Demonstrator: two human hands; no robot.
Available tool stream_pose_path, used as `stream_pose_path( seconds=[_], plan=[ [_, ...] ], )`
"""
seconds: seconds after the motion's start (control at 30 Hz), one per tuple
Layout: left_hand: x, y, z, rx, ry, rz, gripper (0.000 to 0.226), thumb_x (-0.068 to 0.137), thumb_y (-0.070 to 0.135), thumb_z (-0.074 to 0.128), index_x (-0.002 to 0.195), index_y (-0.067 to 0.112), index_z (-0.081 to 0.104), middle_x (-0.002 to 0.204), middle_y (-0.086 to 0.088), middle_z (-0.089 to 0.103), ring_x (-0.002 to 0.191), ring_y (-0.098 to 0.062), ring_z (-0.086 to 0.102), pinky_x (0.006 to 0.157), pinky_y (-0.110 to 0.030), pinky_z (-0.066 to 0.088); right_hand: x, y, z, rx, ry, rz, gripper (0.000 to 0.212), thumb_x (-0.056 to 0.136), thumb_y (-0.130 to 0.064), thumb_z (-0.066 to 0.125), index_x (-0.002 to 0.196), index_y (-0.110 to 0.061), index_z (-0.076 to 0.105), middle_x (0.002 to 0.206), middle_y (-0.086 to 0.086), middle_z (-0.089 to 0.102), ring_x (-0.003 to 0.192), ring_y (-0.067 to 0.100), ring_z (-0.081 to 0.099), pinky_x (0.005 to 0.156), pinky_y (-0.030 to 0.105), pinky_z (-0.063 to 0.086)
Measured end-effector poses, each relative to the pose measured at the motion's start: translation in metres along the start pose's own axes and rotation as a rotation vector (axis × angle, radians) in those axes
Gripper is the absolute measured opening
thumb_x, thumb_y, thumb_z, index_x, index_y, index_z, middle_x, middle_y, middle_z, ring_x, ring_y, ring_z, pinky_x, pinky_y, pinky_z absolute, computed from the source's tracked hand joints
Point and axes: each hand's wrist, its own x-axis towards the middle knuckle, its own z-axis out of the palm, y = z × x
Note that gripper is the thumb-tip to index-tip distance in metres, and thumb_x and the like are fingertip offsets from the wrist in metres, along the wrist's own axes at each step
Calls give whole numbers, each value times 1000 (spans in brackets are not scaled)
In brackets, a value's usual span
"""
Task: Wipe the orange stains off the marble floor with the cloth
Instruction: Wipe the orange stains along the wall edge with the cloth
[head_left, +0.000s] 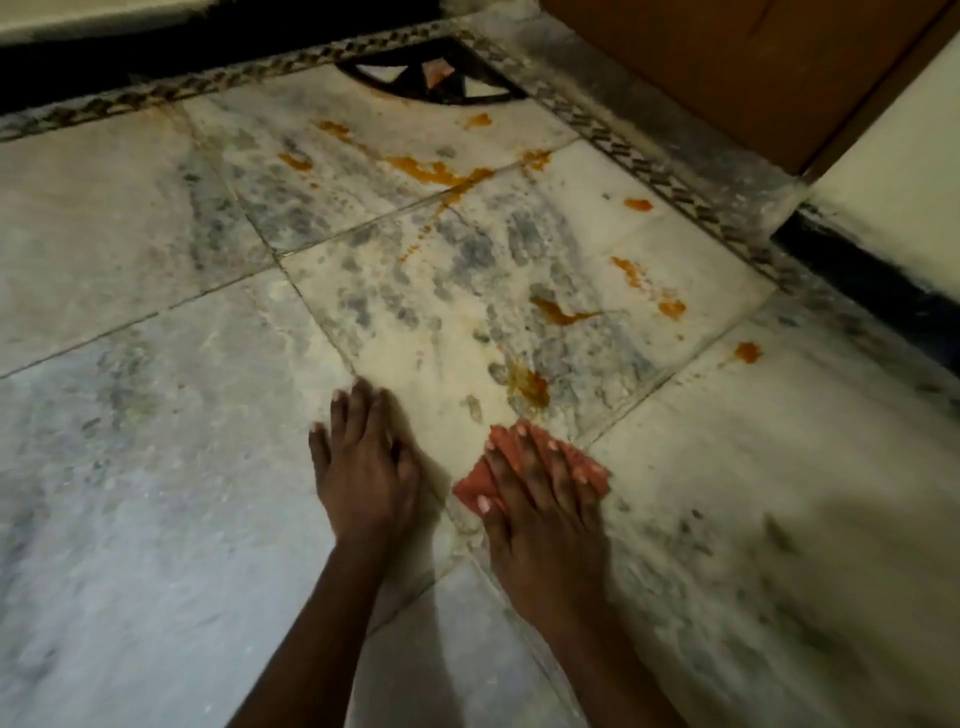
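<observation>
Several orange stains mark the marble floor (156, 218): a long smear (431, 170) near the far tiles, a streak (558, 310) in the middle, and a blotch (530, 387) just beyond my right fingertips. My right hand (540, 504) lies flat with straight fingers on a small pink-red cloth (475, 486), pressing it to the floor. The cloth shows only around the fingers and to the hand's left. My left hand (361, 462) rests flat on the bare marble to the left of the cloth, fingers straight, holding nothing.
A dark patterned border strip (670, 176) runs along the far and right edges of the floor. A black inlaid corner motif (431, 78) sits at the far middle. A brown wooden door (753, 67) and a pale wall (893, 171) stand at the right.
</observation>
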Motion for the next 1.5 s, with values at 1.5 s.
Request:
stream_pose_path(
  seconds=[1.5],
  plan=[
    [-15,23,5,54,-51,145,72,89,39,44,155,12,49,169,-9,36,158,-28,31,127,-53,24,10,67,-26,98,50,436,64,96,-34,35,154,-16,55,165,11,46,152,39,43,118,57,35]
  ],
)
